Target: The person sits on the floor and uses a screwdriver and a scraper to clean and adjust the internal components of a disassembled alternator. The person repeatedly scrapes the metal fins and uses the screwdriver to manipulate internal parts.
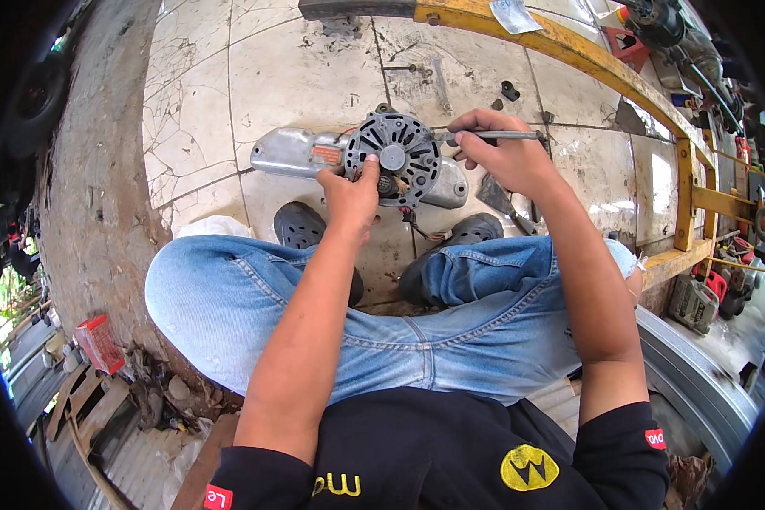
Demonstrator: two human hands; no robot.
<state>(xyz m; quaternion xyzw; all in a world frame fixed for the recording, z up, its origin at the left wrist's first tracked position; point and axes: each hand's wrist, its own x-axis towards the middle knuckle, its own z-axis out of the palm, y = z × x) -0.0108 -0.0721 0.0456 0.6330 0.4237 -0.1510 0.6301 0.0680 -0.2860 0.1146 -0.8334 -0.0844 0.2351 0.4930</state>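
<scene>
Two hands busy now: left hand (351, 195) clamps the round slotted housing (393, 157) at its rim's eight o'clock, thumb on top; right hand (506, 158) pinches a slim metal rod (514, 134), tip near two o'clock, contact impossible to tell! The housing lies at twelve o'clock in view, over a long silver cover (282, 155), and that perch looks the danger: a hard sideways push could skid it, or a slipping tip could gouge the slotted face

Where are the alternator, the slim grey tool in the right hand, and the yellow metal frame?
Alternator (392, 158): head view, on the round cap at its centre.
Slim grey tool (513, 134): head view, on its shaft.
Yellow metal frame (685, 195): head view, on an upright post.
</scene>
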